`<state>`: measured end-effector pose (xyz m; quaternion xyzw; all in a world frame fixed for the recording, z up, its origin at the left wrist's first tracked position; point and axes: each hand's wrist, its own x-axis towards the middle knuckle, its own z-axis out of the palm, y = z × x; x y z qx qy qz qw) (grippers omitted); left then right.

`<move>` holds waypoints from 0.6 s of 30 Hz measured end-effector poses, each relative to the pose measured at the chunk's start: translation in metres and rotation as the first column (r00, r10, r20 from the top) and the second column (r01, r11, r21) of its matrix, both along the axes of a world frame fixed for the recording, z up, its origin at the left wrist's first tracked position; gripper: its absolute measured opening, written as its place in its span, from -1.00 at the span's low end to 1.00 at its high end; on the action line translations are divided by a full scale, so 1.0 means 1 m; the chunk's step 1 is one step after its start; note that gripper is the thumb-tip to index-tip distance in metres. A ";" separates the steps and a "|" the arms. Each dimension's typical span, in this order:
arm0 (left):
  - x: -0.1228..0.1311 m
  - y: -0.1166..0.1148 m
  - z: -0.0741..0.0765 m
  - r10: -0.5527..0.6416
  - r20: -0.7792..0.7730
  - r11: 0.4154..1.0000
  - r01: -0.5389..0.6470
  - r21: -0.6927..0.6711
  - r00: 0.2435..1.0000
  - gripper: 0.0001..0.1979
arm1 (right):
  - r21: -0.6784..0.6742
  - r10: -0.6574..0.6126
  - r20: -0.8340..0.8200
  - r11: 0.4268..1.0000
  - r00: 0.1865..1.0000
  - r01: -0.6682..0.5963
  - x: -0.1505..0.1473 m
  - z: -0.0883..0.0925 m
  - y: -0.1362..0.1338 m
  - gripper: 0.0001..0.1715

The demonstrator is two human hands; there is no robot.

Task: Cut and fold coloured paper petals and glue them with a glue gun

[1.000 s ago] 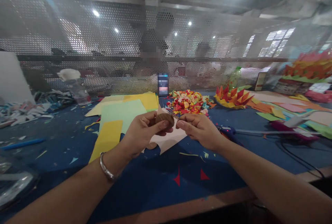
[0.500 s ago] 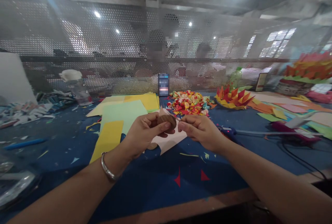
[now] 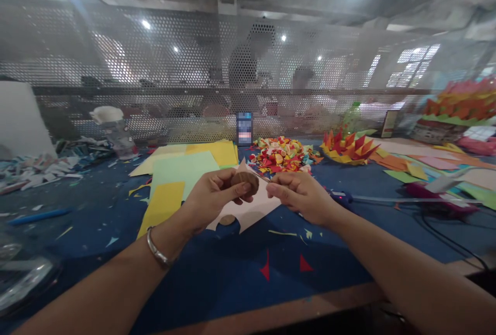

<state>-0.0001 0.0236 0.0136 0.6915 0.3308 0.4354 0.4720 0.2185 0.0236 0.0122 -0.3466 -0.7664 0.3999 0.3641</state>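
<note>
My left hand (image 3: pixel 212 194) is closed around a round brown piece (image 3: pixel 248 184) that looks like a wooden disc, its thumb lying across the face. Pinched between the fingers of my right hand (image 3: pixel 295 193) is a thin dark stick-like tool (image 3: pixel 262 176), whose tip points toward the disc. Whether the tip touches it, I cannot tell. Beneath both hands lies a pale pink paper sheet (image 3: pixel 258 206) with curved cut-outs along its near edge. A small tan disc (image 3: pixel 227 219) rests by that edge, below my left hand.
Yellow and green sheets (image 3: pixel 165 200) lie to the left. Beyond my hands are a pile of coloured paper bits (image 3: pixel 284 154), a phone (image 3: pixel 244 128) and a red-yellow paper flower (image 3: pixel 351 148). A glue gun (image 3: pixel 442 198) with a cord sits right; a blue pen (image 3: pixel 39 215) left.
My left hand has shifted slightly left with the brown disc, which is turned a little, and more of the small tan disc shows. My right hand has stayed nearly in place.
</note>
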 end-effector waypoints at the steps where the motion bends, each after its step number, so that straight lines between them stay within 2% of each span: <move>1: -0.001 0.001 0.001 -0.016 -0.012 1.000 0.016 0.005 1.000 -0.80 | 0.009 -0.001 0.035 1.000 0.999 0.001 0.001 0.000 0.000 -0.56; 10: -0.004 -0.001 0.006 -0.126 -0.107 0.992 0.123 -0.035 0.986 -0.88 | 0.065 -0.001 0.172 0.998 0.985 -0.010 -0.001 0.006 -0.003 -0.56; 18: -0.003 0.000 0.007 -0.157 -0.078 0.986 0.152 -0.067 0.984 -0.87 | 0.045 0.014 0.157 0.999 0.987 -0.022 0.001 0.005 -0.003 -0.54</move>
